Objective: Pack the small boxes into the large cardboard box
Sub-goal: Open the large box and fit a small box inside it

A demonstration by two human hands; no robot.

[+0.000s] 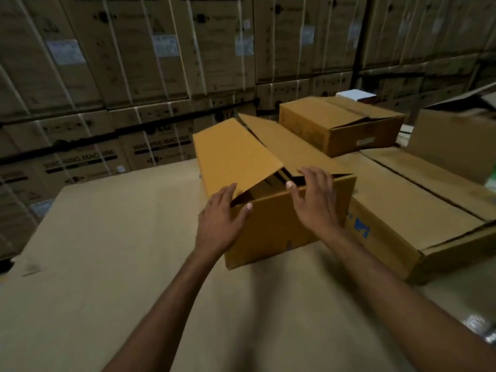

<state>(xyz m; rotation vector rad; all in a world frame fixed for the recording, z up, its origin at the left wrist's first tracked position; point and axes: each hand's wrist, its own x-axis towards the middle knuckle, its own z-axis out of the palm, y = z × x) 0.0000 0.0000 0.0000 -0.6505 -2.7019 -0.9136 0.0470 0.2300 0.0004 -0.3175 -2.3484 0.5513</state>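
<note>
Head view: looks nearly done, the large cardboard box (pixel 271 226) sits mid-tabletop (pixel 112 264) with flaps half down, left hand (pixel 220 218) and right hand (pixel 312 200) open flat on its near edge, contents hidden.

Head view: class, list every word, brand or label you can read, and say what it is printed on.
"WASHING MACHINE": stacked cartons at the back, left.
"LG": carton in that same stack.
White stickers on upper cartons: too blurred to read.
Blue marks on the flat box: unreadable.
</note>
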